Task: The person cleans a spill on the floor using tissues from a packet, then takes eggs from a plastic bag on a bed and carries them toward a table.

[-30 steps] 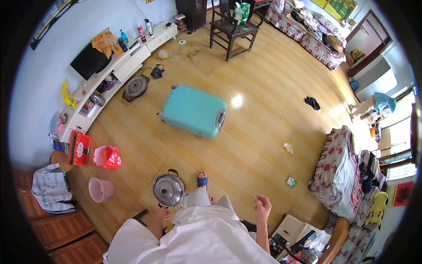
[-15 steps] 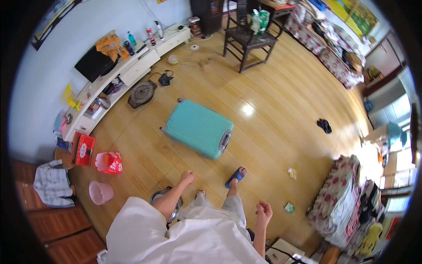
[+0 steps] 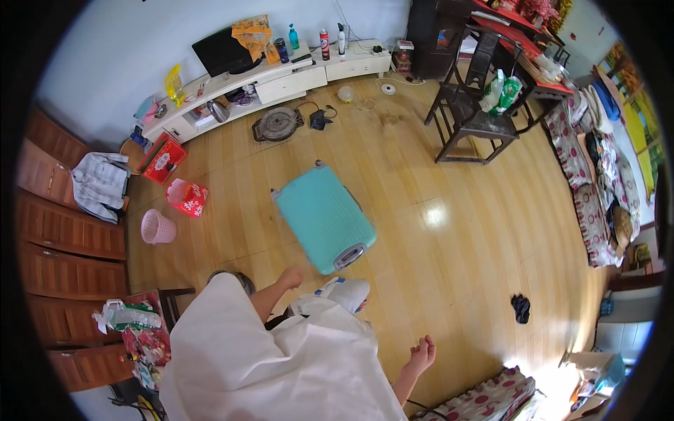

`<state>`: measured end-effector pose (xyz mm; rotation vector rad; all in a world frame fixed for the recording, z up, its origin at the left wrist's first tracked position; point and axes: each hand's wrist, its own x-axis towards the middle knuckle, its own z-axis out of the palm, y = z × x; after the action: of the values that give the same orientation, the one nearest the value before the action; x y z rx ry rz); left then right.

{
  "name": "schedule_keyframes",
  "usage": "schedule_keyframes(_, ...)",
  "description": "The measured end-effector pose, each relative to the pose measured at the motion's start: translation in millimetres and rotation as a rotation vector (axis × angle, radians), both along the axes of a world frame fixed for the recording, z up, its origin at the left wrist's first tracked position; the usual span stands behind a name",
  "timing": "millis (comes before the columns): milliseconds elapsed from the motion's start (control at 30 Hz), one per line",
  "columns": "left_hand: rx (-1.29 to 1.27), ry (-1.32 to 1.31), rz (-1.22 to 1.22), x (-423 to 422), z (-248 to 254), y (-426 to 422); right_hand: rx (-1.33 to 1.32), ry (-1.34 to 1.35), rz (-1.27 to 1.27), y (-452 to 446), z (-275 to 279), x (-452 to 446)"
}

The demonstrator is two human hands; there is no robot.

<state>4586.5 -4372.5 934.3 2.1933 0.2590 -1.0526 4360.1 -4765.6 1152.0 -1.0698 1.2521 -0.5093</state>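
Note:
A turquoise suitcase [image 3: 324,219] lies flat on the wooden floor ahead, its grey handle end towards me. My left hand [image 3: 290,278] hangs just short of the suitcase's near end, apart from it, loosely curled and slightly blurred, with nothing visible in it. Lower right, my right hand [image 3: 423,354] is over bare floor, fingers bent but partly apart and holding nothing. The dark rim of a pot [image 3: 244,281] shows past my white shirt at the left, the rest hidden. One foot is partly visible below the suitcase.
A pink basket [image 3: 159,228], a red-and-white bag [image 3: 188,198] and a red box [image 3: 164,158] stand left. Beyond are a round dark object [image 3: 279,124], a white TV cabinet [image 3: 281,90] and a dark chair [image 3: 477,116]. A black item [image 3: 520,309] lies on the floor at right.
The view has turned right and moved closer to the suitcase. My left hand has come forward from beside the pot. The pot is now mostly hidden, and a cluttered table has appeared lower left.

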Motion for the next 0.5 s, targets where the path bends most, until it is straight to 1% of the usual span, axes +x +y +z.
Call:
schedule_keyframes(33,0.087,-0.006,-0.005,-4.6,-16.5,-5.7,-0.005,0.018,0.015,-21.8,0.6,13.5)
schedule_keyframes(100,0.250,0.072,-0.303,10.0,-38.1,-20.0,-0.018,0.053,0.035,-60.3,-0.4,49.2)
schedule_keyframes(167,0.315,-0.049,-1.240,25.1,-45.9,-40.2,-0.030,0.088,0.054,-100.4,-2.2,84.5)
schedule_keyframes(233,0.428,0.049,-1.265,55.4,-49.6,-82.9,-0.074,0.092,0.037,-143.1,-4.2,123.4)
schedule_keyframes(267,0.424,0.026,-1.283,77.3,-50.2,-112.3,-0.088,0.082,0.015,-166.2,-6.8,139.4)
schedule_keyframes(333,0.217,0.311,0.291,111.3,-46.8,-154.6,-0.095,0.118,0.004,-202.3,-9.9,161.5)
schedule_keyframes(367,0.271,0.084,-0.206,135.8,-108.9,-178.9,-0.101,0.117,-0.018,-221.2,-7.5,182.7)
schedule_keyframes(400,0.418,-0.251,-0.650,165.1,-131.9,-211.3,-0.069,0.102,-0.038,-241.5,1.7,197.6)
schedule_keyframes(433,0.331,-0.143,-1.046,215.1,-86.7,-254.5,-0.036,0.088,-0.059,-261.4,10.1,210.5)
schedule_keyframes(467,0.244,-0.303,-0.902,248.7,-74.0,-298.5,-0.036,0.115,-0.043,-277.6,12.3,223.9)
schedule_keyframes(500,0.123,0.007,-0.547,296.2,-69.4,-351.7,-0.027,0.122,-0.048,-297.3,16.9,242.6)
